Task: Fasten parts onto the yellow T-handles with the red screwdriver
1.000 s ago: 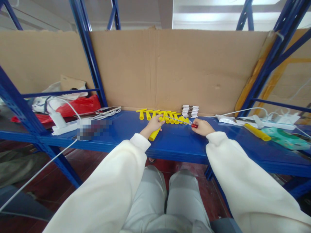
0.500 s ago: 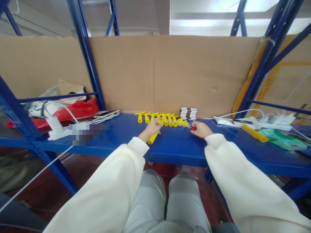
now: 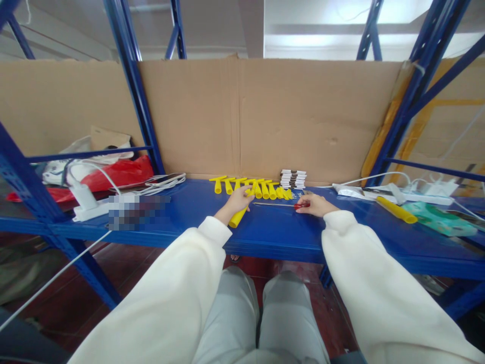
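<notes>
My left hand (image 3: 238, 201) is closed round a yellow T-shaped tool handle (image 3: 238, 218), its thick end pointing toward me. A screwdriver (image 3: 299, 206) with a red handle and a long thin shaft lies low over the blue shelf, its shaft pointing left. My right hand (image 3: 315, 205) has its fingers on the red handle. Behind my hands stands a row of similar yellow T-shaped pieces (image 3: 265, 189). Right of that row are small yellow parts (image 3: 284, 193) and some tiny metal pieces (image 3: 297, 194), too small to name.
White boxes or packs (image 3: 293, 179) are stacked against the cardboard panel (image 3: 303, 116). A yellow tube-like piece (image 3: 396, 210) and a green packet (image 3: 439, 218) lie right. Left are a power strip (image 3: 91, 210), cables and a red bag (image 3: 117, 173). Blue posts frame the shelf (image 3: 276, 232).
The screwdriver's tip has come away from the yellow handle. My right hand has lowered the screwdriver toward the shelf, closer to me. My left hand stays nearly in place.
</notes>
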The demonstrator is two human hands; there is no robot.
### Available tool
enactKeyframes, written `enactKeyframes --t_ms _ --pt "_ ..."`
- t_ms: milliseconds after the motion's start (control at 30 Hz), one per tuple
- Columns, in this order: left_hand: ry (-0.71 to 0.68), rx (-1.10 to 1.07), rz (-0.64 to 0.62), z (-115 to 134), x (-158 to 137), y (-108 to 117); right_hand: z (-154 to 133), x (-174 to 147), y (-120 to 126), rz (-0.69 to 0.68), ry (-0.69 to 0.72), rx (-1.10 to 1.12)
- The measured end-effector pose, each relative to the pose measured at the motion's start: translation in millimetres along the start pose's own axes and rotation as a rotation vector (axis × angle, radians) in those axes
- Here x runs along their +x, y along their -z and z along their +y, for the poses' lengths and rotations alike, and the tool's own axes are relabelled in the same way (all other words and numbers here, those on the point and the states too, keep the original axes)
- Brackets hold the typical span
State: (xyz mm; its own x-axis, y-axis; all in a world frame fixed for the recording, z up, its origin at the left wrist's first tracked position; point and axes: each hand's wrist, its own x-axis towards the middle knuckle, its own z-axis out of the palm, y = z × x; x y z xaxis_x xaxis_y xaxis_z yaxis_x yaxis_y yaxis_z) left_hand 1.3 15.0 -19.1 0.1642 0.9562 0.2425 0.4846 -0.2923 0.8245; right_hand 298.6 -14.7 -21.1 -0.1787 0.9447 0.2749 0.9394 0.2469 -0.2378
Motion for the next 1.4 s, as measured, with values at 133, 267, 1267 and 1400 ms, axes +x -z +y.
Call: enactKeyframes --t_ms 133,267,1267,1400 --pt "-0.014 0.006 0.015 0 0 0 1 2 -3 -0.033 0.048 0.035" --pt "-0.014 0.009 0.018 -3 2 -1 -13 7 -10 0.019 0.088 0.034" --pt "-0.07 -0.081 -0.038 -12 7 -2 -122 72 -50 0.274 0.13 0.189" --pt "-0.076 -0.056 -0.042 -9 5 -1 -113 81 -57 0.308 0.187 0.346"
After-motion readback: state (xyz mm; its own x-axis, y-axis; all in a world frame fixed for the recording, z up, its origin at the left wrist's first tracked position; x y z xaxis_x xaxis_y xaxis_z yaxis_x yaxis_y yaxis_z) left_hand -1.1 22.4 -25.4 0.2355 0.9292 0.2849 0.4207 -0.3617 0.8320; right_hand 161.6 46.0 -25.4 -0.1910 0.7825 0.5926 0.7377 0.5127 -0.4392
